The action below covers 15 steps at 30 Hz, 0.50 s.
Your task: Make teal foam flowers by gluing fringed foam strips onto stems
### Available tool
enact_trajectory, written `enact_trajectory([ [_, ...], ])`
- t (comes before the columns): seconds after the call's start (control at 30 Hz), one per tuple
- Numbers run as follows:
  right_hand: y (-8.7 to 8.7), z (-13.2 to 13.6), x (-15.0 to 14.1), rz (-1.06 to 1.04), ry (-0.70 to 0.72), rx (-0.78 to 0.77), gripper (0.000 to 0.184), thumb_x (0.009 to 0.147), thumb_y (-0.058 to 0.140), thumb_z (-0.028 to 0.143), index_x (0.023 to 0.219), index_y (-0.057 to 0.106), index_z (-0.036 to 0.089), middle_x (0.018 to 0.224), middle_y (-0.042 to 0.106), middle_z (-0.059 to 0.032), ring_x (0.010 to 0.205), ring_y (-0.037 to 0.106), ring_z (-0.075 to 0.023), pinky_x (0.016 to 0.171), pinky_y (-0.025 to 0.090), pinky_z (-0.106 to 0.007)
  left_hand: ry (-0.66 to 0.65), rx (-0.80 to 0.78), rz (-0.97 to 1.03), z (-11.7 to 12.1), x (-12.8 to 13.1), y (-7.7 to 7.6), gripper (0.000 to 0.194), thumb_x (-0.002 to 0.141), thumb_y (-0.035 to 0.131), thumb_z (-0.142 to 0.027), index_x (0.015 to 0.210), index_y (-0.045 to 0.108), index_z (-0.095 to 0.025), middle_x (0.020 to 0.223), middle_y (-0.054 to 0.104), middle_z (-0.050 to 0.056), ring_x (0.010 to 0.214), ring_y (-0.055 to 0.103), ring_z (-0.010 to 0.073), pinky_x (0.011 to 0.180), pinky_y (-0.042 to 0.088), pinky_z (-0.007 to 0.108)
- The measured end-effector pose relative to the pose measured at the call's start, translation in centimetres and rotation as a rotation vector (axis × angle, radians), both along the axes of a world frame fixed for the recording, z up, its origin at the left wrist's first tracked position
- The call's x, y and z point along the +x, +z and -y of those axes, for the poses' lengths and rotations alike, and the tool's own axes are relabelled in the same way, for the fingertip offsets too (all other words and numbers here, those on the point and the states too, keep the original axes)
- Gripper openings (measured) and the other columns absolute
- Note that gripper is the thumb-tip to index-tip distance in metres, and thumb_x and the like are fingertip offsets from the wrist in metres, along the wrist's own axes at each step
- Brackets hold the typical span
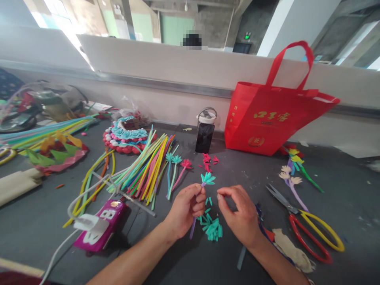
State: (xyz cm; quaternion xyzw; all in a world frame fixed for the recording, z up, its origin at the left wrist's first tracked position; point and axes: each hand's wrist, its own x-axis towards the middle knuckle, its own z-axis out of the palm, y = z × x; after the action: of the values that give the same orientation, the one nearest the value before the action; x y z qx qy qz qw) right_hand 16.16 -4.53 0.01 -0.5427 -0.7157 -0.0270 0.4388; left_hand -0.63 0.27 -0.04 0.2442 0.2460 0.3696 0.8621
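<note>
My left hand (190,209) is closed around the purple stem of a pipe-cleaner flower (208,179) with turquoise petals, held upright above the table. The lower end of the stem shows beneath my fist. Just to the right, my right hand (239,213) makes a pinch, thumb and forefinger together; whatever may be between the tips is too small to make out. Below and between both hands lies a pile of short turquoise pipe-cleaner pieces (213,229). Small red pieces (207,159) lie beyond the flower. Finished-looking flowers (177,160) in teal and red rest left of them.
A bundle of coloured pipe cleaners (151,166) lies left, near a purple power strip (102,225) with cables. Scissors (297,213) and more flowers (292,180) are at right. A phone (204,137) leans on a bottle (207,115) beside a red bag (264,118).
</note>
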Motion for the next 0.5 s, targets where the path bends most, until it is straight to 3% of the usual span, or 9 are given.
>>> enact_trajectory([
  [0.1, 0.6, 0.3, 0.8, 0.11, -0.045, -0.094, 0.007, 0.094, 0.056, 0.02, 0.099, 0.061, 0.022, 0.085, 0.068, -0.0021, 0.081, 0.063, -0.0197, 0.076, 0.049, -0.034, 0.018, -0.005, 0.01, 0.0, 0.0, 0.1, 0.019, 0.083, 0.065, -0.026, 0.077, 0.052, -0.015, 0.061, 0.033, -0.008, 0.045, 0.023, 0.0028, 0.041, 0.014, 0.018],
  [0.23, 0.4, 2.4, 3.3, 0.298, -0.158, -0.254, 0.019, 0.091, 0.058, 0.03, 0.109, 0.061, 0.025, 0.096, 0.071, -0.0031, 0.087, 0.068, -0.0247, 0.076, 0.053, -0.039, 0.05, 0.001, 0.043, -0.1, -0.2, 0.2, 0.018, 0.082, 0.066, -0.026, 0.077, 0.052, -0.015, 0.062, 0.034, -0.008, 0.045, 0.023, 0.0025, 0.041, 0.015, 0.019],
  [0.4, -2.4, 5.9, 6.6, 0.209, -0.231, -0.457, 0.02, 0.092, 0.058, 0.041, 0.107, 0.063, 0.028, 0.097, 0.072, -0.001, 0.085, 0.071, -0.0211, 0.074, 0.057, -0.035, 0.06, 0.004, 0.08, -0.1, -0.2, 0.1, 0.018, 0.081, 0.067, -0.027, 0.078, 0.054, -0.014, 0.062, 0.035, -0.007, 0.045, 0.024, 0.0025, 0.041, 0.014, 0.019],
  [0.5, -3.2, 6.3, 6.6, 0.138, -0.213, -0.509, 0.018, 0.093, 0.056, 0.041, 0.103, 0.065, 0.028, 0.096, 0.072, -0.0008, 0.084, 0.071, -0.0197, 0.077, 0.057, -0.033, 0.063, 0.011, 0.089, -0.2, -0.2, 0.1, 0.019, 0.08, 0.067, -0.027, 0.077, 0.054, -0.015, 0.061, 0.035, -0.008, 0.044, 0.025, 0.0024, 0.041, 0.014, 0.018],
])
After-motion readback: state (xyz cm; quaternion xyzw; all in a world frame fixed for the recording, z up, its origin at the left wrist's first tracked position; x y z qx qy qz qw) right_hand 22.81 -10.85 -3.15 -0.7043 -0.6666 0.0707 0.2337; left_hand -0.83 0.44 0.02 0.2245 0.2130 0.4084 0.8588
